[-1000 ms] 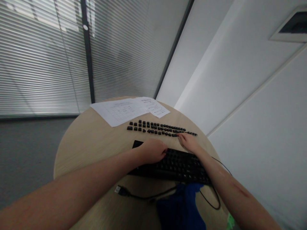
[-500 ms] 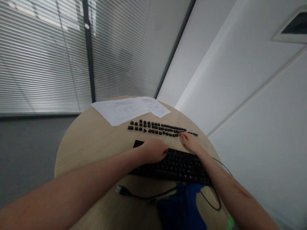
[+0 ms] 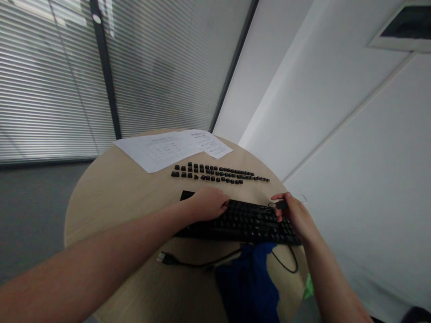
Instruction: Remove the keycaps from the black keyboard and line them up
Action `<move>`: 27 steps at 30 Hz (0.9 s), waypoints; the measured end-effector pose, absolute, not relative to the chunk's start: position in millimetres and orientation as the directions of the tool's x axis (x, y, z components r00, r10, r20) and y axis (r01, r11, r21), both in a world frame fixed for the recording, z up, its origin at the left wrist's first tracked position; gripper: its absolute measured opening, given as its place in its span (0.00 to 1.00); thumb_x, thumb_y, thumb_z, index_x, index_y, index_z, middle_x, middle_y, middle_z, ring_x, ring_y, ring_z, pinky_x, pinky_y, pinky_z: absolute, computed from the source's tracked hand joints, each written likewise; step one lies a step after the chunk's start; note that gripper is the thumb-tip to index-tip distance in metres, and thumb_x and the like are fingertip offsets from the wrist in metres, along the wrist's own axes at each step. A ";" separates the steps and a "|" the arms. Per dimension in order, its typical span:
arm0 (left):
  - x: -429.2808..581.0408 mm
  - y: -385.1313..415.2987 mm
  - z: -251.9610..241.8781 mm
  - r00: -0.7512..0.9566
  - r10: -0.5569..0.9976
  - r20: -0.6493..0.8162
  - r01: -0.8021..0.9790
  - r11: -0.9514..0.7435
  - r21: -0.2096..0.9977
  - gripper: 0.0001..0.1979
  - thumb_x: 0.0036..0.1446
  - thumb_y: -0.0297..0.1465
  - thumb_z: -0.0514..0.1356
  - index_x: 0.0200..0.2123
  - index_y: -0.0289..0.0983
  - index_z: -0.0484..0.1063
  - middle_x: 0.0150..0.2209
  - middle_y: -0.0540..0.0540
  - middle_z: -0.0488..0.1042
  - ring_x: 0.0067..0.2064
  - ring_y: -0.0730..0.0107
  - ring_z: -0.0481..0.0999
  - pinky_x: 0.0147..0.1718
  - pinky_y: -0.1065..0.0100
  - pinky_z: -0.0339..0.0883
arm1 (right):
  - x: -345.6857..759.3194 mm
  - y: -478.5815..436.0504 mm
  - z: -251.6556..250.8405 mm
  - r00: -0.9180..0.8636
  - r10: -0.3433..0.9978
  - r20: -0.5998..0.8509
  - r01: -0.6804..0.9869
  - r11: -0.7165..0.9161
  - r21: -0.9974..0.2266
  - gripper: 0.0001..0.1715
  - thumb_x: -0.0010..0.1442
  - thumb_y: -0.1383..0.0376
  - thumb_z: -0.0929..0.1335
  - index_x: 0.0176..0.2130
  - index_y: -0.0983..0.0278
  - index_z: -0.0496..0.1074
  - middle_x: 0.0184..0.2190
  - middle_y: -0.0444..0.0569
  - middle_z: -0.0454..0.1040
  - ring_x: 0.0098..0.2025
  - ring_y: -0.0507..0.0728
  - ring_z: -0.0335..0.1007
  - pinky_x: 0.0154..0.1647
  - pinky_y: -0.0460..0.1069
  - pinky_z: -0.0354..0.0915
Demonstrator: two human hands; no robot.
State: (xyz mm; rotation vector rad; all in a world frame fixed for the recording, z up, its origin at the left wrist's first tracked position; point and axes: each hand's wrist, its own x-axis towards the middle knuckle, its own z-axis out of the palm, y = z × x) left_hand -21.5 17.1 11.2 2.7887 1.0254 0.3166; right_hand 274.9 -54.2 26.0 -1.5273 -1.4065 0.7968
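A black keyboard (image 3: 249, 229) lies across the round table. My left hand (image 3: 208, 204) rests on its left part with the fingers curled in; whatever they may hold is hidden. Above the keyboard's right end, my right hand (image 3: 292, 213) grips a keycap puller (image 3: 281, 205), whose dark handle sits between the fingers and whose thin wire loops point left over the keys. Whether a keycap is in the loops I cannot make out. Beyond the keyboard, loose black keycaps (image 3: 218, 173) stand in rows.
Printed paper sheets (image 3: 158, 152) lie at the table's far side. Nearer me are a USB cable plug (image 3: 164, 258) and a crumpled blue cloth (image 3: 249, 287). A cable loops past the right table edge. A white wall (image 3: 353, 157) rises close to the right.
My right hand has moved from the right end of the nearest keycap row back over the keyboard's right side, showing the puller. My left hand stays on the keyboard. The view has shifted slightly.
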 end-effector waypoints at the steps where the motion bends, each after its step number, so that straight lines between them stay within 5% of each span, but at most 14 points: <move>1: -21.7 17.6 10.6 0.743 0.653 0.148 0.620 -0.755 0.215 0.09 0.60 0.32 0.58 0.35 0.37 0.78 0.36 0.41 0.80 0.38 0.56 0.78 0.36 0.62 0.67 | 274.3 -60.3 23.6 0.154 0.985 0.081 0.332 0.025 -0.943 0.32 0.62 0.38 0.63 0.43 0.62 0.73 0.22 0.43 0.71 0.20 0.53 0.65 0.21 0.47 0.63; 7: -23.0 21.1 6.5 0.744 0.646 0.173 0.616 -0.762 0.199 0.10 0.60 0.33 0.57 0.35 0.38 0.79 0.36 0.42 0.80 0.38 0.58 0.78 0.35 0.63 0.66 | 271.2 -62.4 -7.6 0.203 0.974 0.105 0.063 0.094 -0.994 0.27 0.54 0.49 0.75 0.47 0.59 0.69 0.30 0.43 0.74 0.26 0.52 0.71 0.23 0.46 0.69; 15: -23.7 25.7 3.9 0.761 0.631 0.149 0.601 -0.773 0.202 0.09 0.61 0.34 0.57 0.37 0.38 0.77 0.37 0.43 0.80 0.39 0.59 0.77 0.37 0.63 0.66 | 267.0 -54.7 -40.5 0.334 0.915 0.227 0.326 0.114 -0.938 0.23 0.63 0.44 0.65 0.39 0.61 0.69 0.16 0.37 0.63 0.16 0.51 0.58 0.17 0.46 0.55; 27: -25.6 27.5 3.5 0.773 0.616 0.154 0.590 -0.786 0.184 0.07 0.61 0.33 0.58 0.36 0.39 0.74 0.36 0.45 0.79 0.39 0.59 0.76 0.37 0.63 0.64 | 263.2 -51.9 -36.4 0.355 0.911 0.210 0.434 0.038 -0.900 0.18 0.63 0.48 0.62 0.35 0.58 0.68 0.16 0.38 0.62 0.18 0.54 0.59 0.19 0.48 0.54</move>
